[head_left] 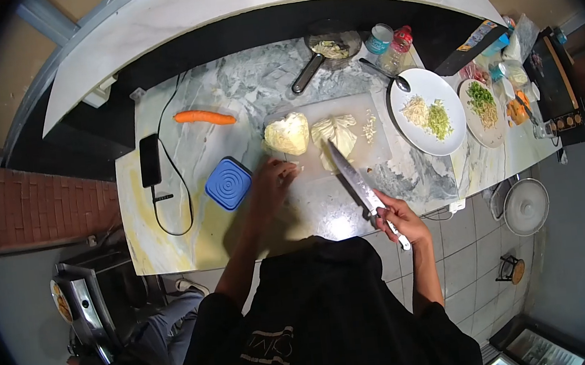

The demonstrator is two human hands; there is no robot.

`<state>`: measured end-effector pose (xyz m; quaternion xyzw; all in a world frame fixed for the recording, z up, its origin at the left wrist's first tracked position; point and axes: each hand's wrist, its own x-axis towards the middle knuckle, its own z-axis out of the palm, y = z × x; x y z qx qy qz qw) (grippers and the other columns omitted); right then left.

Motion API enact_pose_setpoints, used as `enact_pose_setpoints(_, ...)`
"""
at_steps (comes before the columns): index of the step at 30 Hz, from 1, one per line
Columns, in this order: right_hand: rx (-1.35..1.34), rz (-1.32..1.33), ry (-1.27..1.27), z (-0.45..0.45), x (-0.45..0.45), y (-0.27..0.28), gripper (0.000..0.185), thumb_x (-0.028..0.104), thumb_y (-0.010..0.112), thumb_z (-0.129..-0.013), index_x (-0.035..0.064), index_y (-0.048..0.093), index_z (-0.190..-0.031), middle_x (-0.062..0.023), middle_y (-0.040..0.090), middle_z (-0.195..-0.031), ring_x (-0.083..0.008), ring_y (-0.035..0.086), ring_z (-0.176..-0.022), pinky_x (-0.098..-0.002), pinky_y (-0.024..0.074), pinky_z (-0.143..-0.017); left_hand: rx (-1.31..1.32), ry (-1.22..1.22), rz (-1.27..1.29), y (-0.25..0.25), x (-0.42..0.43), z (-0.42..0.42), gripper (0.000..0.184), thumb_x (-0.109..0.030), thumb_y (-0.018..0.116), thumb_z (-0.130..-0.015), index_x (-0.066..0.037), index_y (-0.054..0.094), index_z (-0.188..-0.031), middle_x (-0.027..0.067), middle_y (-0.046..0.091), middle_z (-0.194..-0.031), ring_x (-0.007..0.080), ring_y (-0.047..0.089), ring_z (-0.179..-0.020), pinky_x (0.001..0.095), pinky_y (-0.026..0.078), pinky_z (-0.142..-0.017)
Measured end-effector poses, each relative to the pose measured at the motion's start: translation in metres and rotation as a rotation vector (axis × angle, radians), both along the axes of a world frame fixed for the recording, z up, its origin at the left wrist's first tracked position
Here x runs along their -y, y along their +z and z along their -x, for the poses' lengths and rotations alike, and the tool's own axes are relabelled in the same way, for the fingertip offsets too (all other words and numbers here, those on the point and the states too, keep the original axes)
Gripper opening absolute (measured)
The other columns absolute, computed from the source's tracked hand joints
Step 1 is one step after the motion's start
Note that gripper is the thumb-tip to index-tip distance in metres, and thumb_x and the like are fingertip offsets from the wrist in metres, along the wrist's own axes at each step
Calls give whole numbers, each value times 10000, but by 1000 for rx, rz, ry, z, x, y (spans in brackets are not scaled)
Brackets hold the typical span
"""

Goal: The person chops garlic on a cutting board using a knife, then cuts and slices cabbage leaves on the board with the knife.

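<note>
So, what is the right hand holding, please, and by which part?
The right hand holds a long silver knife by its white handle.

r hand (pixel 402 221) grips knife (pixel 354 176), blade out past fingers, tip at cabbage lvs (pixel 336 141). l hand (pixel 276 177) half-bent; cabbage chunk (pixel 287 134) just beyond its fingers, blue sq. item (pixel 228 183) to their l.

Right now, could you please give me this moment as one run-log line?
left hand: near cabbage chunk | right hand: gripping kitchen knife, tip over cabbage leaves | cutting board: also chopped bits | counter: carrot
</note>
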<state>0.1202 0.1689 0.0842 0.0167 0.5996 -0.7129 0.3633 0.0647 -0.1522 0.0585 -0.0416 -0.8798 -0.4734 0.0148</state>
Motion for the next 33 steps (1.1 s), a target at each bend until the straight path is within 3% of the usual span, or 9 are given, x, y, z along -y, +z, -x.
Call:
enact_pose_setpoints(6,-106,-267,-178,-4,-7,6,595,-7,414,-910,82,292,-1485,-10,502,-649,-63,396,-379,-219,360,-365,-300,-232,-23,0,-48,31,235,-119,652,-848,-17,649,-1059,129,605,-1020,293,615,-918,374,495,-788)
enact_pose_setpoints(8,-114,-336,-193,-5,-2,8,545,26,402,-957,117,304,-1485,5,450,-609,-58,374,-390,-223,346,-370,-346,-299,21,3,-63,45,275,-114,637,-852,-12,631,-1108,146,590,-1081,312,602,-964,384,489,-821)
enact_pose_setpoints(11,-212,-402,-228,-6,7,2,576,24,407,-942,131,283,-1494,34,419,-561,-59,363,-384,-229,350,-368,-242,-325,343,-3,-81,62,382,-143,586,-895,9,546,-1243,231,498,-1284,386,511,-1157,432,425,-970)
enact_pose_setpoints(14,-256,-432,-208,-5,22,4,601,23,413,-943,161,257,-1506,38,407,-550,-62,356,-379,-231,356,-369,-335,-333,480,-28,-88,78,395,-155,587,-893,-1,545,-1254,204,488,-1308,378,499,-1168,419,424,-976)
enact_pose_setpoints(20,-412,-536,-198,1,31,-7,636,34,464,-944,178,224,-1516,-45,463,-539,-104,428,-406,-291,395,-425,-291,-395,546,-27,-86,87,447,-214,639,-847,-24,559,-1244,127,526,-1265,314,518,-1133,383,438,-954)
enact_pose_setpoints(23,-428,-623,-162,7,31,1,633,19,483,-921,158,267,-1500,-125,510,-549,-178,477,-442,-319,443,-521,-324,-409,560,-28,-87,87,408,-181,653,-809,-5,606,-1174,125,546,-1225,282,512,-1116,367,434,-941)
enact_pose_setpoints(25,-651,-693,-195,8,26,-15,623,12,500,-893,138,315,-1474,-220,533,-607,-281,505,-486,-350,459,-606,-368,-396,566,-31,-87,86,412,-186,657,-807,-8,607,-1175,122,549,-1213,278,509,-1109,375,429,-931)
enact_pose_setpoints(28,-509,-785,-111,15,27,20,619,13,510,-879,140,342,-1461,-268,536,-664,-349,501,-509,-369,464,-629,-408,-377,574,-36,-87,84,428,-200,663,-803,-11,605,-1184,125,543,-1229,278,499,-1124,389,412,-927)
enact_pose_setpoints(33,-520,-795,-112,17,28,18,620,20,513,-875,149,349,-1459,-279,518,-656,-368,513,-532,-371,463,-625,-379,-330,603,-36,-88,81,459,-228,661,-813,-14,593,-1214,154,490,-1348,285,474,-1192,393,385,-947)
